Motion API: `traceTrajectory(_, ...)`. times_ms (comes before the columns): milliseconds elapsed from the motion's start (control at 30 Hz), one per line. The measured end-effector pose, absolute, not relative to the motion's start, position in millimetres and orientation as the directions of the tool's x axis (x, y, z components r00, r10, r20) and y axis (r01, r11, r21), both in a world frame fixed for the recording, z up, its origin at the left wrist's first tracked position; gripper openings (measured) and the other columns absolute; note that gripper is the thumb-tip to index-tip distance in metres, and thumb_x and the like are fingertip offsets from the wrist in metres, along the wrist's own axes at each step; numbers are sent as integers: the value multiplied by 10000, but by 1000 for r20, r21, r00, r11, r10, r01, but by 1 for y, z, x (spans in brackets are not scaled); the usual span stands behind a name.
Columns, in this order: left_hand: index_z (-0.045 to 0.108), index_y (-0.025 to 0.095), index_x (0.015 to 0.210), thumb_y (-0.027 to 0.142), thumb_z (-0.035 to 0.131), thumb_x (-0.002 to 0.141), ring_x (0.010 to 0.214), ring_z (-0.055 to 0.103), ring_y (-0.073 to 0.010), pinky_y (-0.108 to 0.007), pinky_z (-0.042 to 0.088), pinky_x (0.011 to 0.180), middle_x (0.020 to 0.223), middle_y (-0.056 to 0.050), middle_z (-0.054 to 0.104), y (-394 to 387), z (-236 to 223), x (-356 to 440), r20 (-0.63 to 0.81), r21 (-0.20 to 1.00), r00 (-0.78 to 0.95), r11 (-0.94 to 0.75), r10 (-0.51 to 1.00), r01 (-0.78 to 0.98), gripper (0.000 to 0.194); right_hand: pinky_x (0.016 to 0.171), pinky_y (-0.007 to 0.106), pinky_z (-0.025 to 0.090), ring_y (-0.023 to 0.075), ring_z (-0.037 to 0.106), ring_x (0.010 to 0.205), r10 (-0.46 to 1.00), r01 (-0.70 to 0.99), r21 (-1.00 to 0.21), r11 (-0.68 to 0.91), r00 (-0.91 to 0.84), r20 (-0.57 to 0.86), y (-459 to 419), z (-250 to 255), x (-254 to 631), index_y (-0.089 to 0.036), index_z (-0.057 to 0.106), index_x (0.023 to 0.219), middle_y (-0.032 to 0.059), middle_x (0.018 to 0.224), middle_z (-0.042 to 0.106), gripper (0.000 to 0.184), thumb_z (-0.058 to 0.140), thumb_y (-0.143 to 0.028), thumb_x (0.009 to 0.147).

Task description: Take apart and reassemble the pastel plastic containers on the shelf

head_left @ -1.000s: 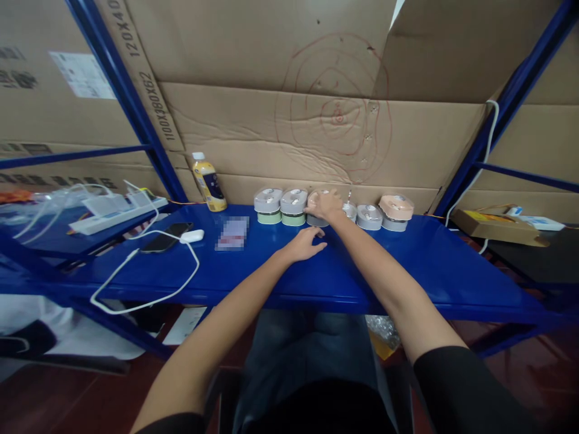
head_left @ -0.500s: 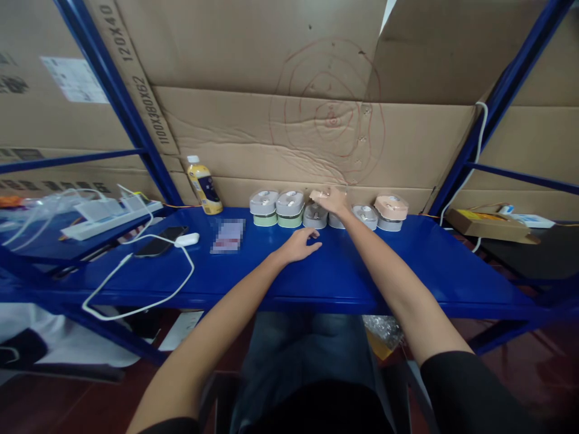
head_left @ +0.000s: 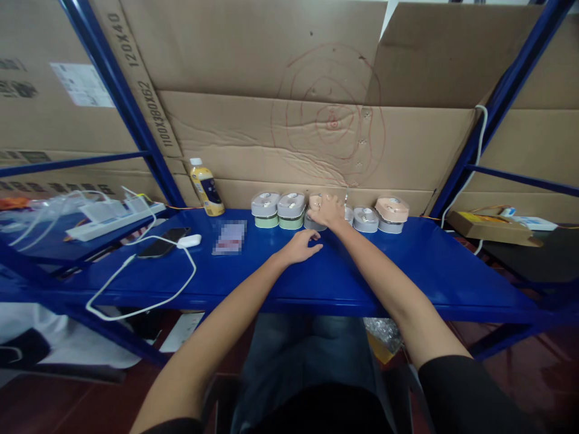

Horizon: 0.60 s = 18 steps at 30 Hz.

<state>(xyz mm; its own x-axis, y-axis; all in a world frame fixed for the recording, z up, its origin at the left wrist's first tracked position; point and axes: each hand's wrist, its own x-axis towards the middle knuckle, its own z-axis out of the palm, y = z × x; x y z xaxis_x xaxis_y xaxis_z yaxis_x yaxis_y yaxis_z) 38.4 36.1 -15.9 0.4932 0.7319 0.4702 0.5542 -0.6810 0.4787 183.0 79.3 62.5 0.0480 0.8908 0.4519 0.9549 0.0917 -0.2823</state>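
My right hand (head_left: pixel 330 212) grips a small peach oval container (head_left: pixel 315 201) from above. That container rests on a grey one (head_left: pixel 315 223), in the third place from the left in a row along the back of the table. My left hand (head_left: pixel 301 246) lies on the blue tabletop just in front of this pair, fingers curved and apart, holding nothing. To the left stand two stacks, each a grey container (head_left: pixel 291 205) over a green one (head_left: pixel 291 222). Right of my hand are a partly hidden grey container, a single grey container (head_left: pixel 366 220) and a peach-on-grey stack (head_left: pixel 391 211).
A yellow bottle (head_left: pixel 207 189) stands at the back left, near a blurred-out flat item (head_left: pixel 230 237). A phone (head_left: pixel 163 242), a white cable and a power strip (head_left: pixel 115 220) lie farther left. Cardboard (head_left: pixel 253 138) walls the back; blue posts flank the table.
My right hand has moved left and down with the peach container, which now sits on the third grey container. My left hand has stayed in place. The view has shifted slightly.
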Motion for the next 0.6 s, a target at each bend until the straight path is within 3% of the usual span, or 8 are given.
traceTrajectory(233, 691, 178, 1047, 317, 711, 863, 1013, 719, -281, -464, 581, 962, 1104, -115, 752, 37, -17, 38, 475, 479, 494, -685, 728, 549, 232, 1044, 509, 461, 404, 604, 1238, 880, 925, -379, 19, 164, 445, 88, 68, 173, -92, 567, 1303, 279, 1326, 609, 622, 718, -444, 813)
traceTrajectory(400, 650, 168, 1119, 371, 747, 862, 1005, 711, -262, -468, 582, 963, 1087, -120, 728, 41, -17, 32, 488, 652, 378, -617, 787, 441, 341, 1024, 522, 496, 396, 620, 1222, 846, 819, -543, 186, 147, 512, 78, 83, 209, -138, 533, 1347, 224, 1318, 642, 686, 680, -540, 812)
traceTrajectory(500, 573, 161, 1272, 433, 849, 773, 1060, 697, -268, -489, 562, 1010, 1155, -141, 694, 44, -11, 25, 461, 805, 253, -521, 851, 284, 631, 1011, 501, 521, 347, 648, 1175, 859, 723, -583, 370, -28, 511, 61, 82, 244, -176, 538, 1347, 156, 1285, 673, 698, 736, -493, 757)
traceTrajectory(600, 467, 167, 1407, 417, 937, 654, 1221, 649, -306, -520, 498, 1102, 1333, -199, 622, 44, -4, 20, 418, 873, 273, -466, 867, 145, 922, 1023, 488, 531, 312, 660, 1162, 856, 583, -627, 517, -344, 386, 38, 67, 276, -171, 546, 1349, 138, 1291, 670, 746, 790, -445, 700)
